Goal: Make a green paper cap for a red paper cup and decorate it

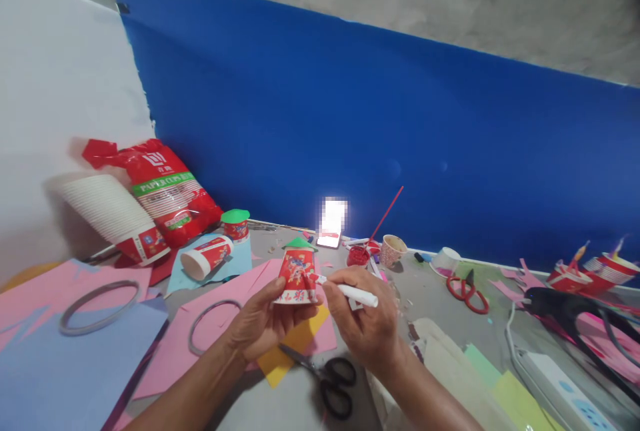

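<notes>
My left hand point(267, 321) is closed round a red printed paper cup point(296, 271), held upside down with its white rim low. A green paper cone point(300, 243) shows at the cup's top end. In my right hand point(363, 321) is a white marker point(355, 294), its red tip end at the cup's right side; whether it touches the cup I cannot tell. Below my hands lie black-handled scissors point(333, 377) and a yellow paper sheet point(287, 354). Behind the cup stands a lit phone point(330, 234).
Stacked paper cups point(115, 211) and a red bag of paper cups point(167, 187) lean at the back left. A green-topped cup point(235, 224) stands nearby. On the right are red-handled scissors point(467, 292), a power strip point(563, 391) and a black-handled tool point(555, 307).
</notes>
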### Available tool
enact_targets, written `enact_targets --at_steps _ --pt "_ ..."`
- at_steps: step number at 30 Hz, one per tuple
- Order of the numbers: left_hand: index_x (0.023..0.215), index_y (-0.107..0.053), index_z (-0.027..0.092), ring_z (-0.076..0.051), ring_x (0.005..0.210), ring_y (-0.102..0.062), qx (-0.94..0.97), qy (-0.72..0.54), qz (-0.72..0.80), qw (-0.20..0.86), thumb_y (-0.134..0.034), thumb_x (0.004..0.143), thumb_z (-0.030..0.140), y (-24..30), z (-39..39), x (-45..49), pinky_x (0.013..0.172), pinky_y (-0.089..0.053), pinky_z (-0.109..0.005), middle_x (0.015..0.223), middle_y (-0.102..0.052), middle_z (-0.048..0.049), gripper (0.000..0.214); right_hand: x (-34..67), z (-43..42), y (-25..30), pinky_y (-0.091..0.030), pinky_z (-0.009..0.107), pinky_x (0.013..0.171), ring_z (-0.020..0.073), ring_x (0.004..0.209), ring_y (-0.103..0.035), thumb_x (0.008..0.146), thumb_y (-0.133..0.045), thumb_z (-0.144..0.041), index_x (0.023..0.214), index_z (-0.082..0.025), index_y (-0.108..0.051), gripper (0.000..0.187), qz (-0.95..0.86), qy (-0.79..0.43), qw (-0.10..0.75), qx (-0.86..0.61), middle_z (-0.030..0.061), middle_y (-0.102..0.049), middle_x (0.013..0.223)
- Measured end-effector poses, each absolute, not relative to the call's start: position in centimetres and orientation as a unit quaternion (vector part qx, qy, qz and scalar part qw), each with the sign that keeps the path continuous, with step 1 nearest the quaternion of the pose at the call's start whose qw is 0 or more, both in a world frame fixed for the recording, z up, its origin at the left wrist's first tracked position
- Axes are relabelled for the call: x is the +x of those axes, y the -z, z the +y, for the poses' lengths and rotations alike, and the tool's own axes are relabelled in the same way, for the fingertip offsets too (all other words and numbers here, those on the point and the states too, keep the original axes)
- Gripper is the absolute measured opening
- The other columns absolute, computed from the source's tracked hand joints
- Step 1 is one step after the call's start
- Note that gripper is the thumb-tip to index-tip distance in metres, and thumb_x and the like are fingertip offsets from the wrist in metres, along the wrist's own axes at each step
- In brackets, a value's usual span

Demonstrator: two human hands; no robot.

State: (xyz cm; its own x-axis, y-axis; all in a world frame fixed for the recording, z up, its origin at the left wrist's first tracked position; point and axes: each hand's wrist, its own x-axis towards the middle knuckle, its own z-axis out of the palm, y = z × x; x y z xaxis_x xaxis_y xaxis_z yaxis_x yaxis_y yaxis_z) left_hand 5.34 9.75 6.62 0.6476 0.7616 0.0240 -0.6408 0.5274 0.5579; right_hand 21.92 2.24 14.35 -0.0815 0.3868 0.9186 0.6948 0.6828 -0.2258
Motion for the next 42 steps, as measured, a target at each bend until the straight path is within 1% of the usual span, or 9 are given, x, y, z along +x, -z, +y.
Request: enact_targets --at_steps 4,7,13,18,23,30,34,38,42 --pt "0.107 -0.079 0.011 -0.032 0.097 -0.079 0.266 -0.389 0.094 0.877 -0.083 0.082 0.03 -6.4 9.9 4.9 0.087 -0.064 -0.038 0.103 -0.083 -0.0134 0.031 22.3 2.7 -14.1 -0.047 0.023 0.056 0.0124 0.056 -0.063 0.096 -0.06 -0.018 0.081 -0.019 -0.065 0.016 -0.68 0.146 0.584 -0.418 -0.0007 -0.069 0.067" --pt "0.11 -0.078 0.01 -0.034 0.103 -0.077 0.253 -0.388 0.084 0.882 -0.081 0.084 0.031 -6.4 10.0 4.6 0.091 -0.063 -0.04 0.108 -0.082 -0.0143 0.034 22.4 2.7 -14.1 -0.048 0.022 0.055 0.0121 0.054 -0.063 0.096 -0.06 -0.019 0.08 -0.019 -0.065 0.017 -0.663 0.134 0.593 -0.436 -0.0009 -0.069 0.066" --pt "0.105 -0.078 0.011 -0.031 0.096 -0.079 0.23 -0.391 0.055 0.889 -0.071 0.091 0.026 -6.4 10.0 4.9 0.087 -0.065 -0.04 0.103 -0.083 -0.0147 0.022 21.8 1.9 -14.7 -0.051 0.025 0.058 0.014 0.058 -0.066 0.098 -0.058 -0.019 0.082 -0.019 -0.066 0.018 -0.716 0.144 0.572 -0.372 0.0014 -0.072 0.069" --pt "0.109 -0.077 0.009 -0.033 0.095 -0.079 0.232 -0.382 0.073 0.892 -0.072 0.09 0.029 -6.2 9.9 4.9 0.083 -0.065 -0.04 0.103 -0.083 -0.0162 0.028 22.2 2.2 -14.4 -0.051 0.025 0.058 0.0149 0.059 -0.067 0.099 -0.059 -0.021 0.083 -0.02 -0.066 0.017 -0.698 0.153 0.578 -0.395 0.0013 -0.072 0.069" --pt "0.105 -0.078 0.007 -0.034 0.096 -0.079 0.232 -0.395 0.107 0.882 -0.072 0.089 0.032 -6.5 9.7 5.0 0.084 -0.065 -0.04 0.101 -0.083 -0.0155 0.029 22.5 2.1 -14.3 -0.049 0.023 0.055 0.0133 0.056 -0.066 0.098 -0.06 -0.021 0.081 -0.019 -0.066 0.018 -0.661 0.136 0.595 -0.436 -0.0001 -0.071 0.067" --pt "0.102 -0.079 0.009 -0.031 0.095 -0.079 0.233 -0.384 0.057 0.892 -0.073 0.089 0.026 -6.6 9.6 5.3 0.085 -0.065 -0.038 0.102 -0.083 -0.0158 0.022 21.6 1.6 -15.0 -0.051 0.025 0.06 0.014 0.059 -0.067 0.1 -0.059 -0.02 0.084 -0.019 -0.067 0.017 -0.722 0.157 0.567 -0.363 0.0017 -0.073 0.07" --pt "0.107 -0.078 0.009 -0.031 0.095 -0.079 0.234 -0.381 0.075 0.892 -0.073 0.089 0.027 -6.4 9.5 5.1 0.084 -0.065 -0.038 0.103 -0.083 -0.0156 0.026 22.2 2.1 -14.5 -0.051 0.026 0.058 0.0146 0.059 -0.067 0.1 -0.059 -0.022 0.083 -0.02 -0.067 0.018 -0.695 0.161 0.572 -0.405 0.001 -0.072 0.069" --pt "0.107 -0.077 0.007 -0.033 0.094 -0.079 0.239 -0.388 0.1 0.885 -0.073 0.089 0.031 -6.7 9.5 5.0 0.08 -0.065 -0.035 0.1 -0.083 -0.0166 0.03 22.8 2.6 -14.2 -0.049 0.022 0.053 0.0119 0.053 -0.065 0.097 -0.061 -0.022 0.081 -0.02 -0.065 0.017 -0.648 0.137 0.602 -0.446 -0.002 -0.07 0.065" --pt "0.108 -0.075 0.008 -0.033 0.098 -0.079 0.226 -0.397 0.113 0.882 -0.066 0.093 0.029 -7.3 9.5 5.3 0.085 -0.064 -0.039 0.104 -0.082 -0.0179 0.027 22.5 2.3 -14.4 -0.048 0.022 0.052 0.0114 0.052 -0.064 0.097 -0.06 -0.022 0.079 -0.02 -0.066 0.019 -0.653 0.124 0.604 -0.441 -0.0017 -0.07 0.064"
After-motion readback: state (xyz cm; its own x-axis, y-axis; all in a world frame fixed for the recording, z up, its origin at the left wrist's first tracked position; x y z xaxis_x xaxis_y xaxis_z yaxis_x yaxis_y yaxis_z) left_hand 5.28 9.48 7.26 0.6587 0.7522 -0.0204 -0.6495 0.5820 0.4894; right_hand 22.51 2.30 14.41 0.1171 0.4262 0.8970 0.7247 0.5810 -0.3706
